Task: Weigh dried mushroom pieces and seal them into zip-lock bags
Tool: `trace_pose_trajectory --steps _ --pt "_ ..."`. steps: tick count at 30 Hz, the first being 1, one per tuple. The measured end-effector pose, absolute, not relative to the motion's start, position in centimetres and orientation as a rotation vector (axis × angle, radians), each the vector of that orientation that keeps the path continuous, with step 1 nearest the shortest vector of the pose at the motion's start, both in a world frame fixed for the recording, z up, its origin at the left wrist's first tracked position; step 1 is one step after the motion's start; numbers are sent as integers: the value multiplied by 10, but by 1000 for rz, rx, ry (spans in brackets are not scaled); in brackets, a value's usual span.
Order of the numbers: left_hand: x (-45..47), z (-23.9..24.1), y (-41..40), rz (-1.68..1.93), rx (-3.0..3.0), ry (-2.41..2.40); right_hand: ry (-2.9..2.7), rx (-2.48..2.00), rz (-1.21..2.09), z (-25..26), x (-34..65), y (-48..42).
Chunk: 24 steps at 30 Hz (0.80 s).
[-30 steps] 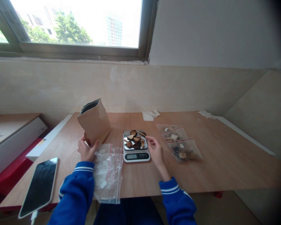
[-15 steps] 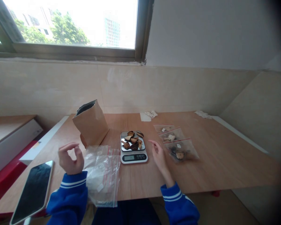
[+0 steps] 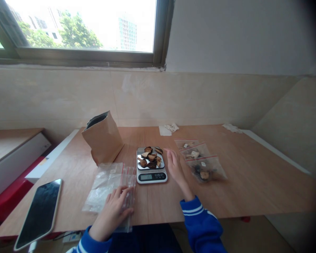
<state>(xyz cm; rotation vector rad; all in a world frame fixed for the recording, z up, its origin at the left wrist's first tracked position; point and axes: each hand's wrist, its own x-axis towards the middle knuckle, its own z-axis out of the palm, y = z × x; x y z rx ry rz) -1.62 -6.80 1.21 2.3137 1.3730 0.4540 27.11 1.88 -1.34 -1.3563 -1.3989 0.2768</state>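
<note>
My left hand rests on the flat, clear zip bags with red seal lines, its fingers stretched out over them. Just right of the kitchen scale, my right hand hovers with extended fingers and holds nothing visible. Several dried mushroom slices, brown and curled, lie on the scale's shiny plate. The digits on its display are too small to read. Behind the bags stands a brown paper bag, its top open and its contents hidden.
Filled zip bags overlap to the right of my right hand. A phone with a cable lies at the table's left edge. White paper and crumpled tissue lie along the back, near the wall.
My left hand has come down and right from above the bags' left side onto them, its curled fingers now stretched out. My right hand has stayed beside the scale, its fingers slightly straighter.
</note>
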Motion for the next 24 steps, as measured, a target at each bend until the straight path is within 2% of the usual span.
trace_pose_trajectory --steps 6,15,24 --pt "-18 9 -61 419 2331 1355 -1437 -1351 260 -20 271 13" --pt "-13 2 -63 455 2387 1513 -1429 -1350 368 -27 279 56" --pt "-17 15 -63 907 2308 1518 -1447 -1345 373 -24 274 64"
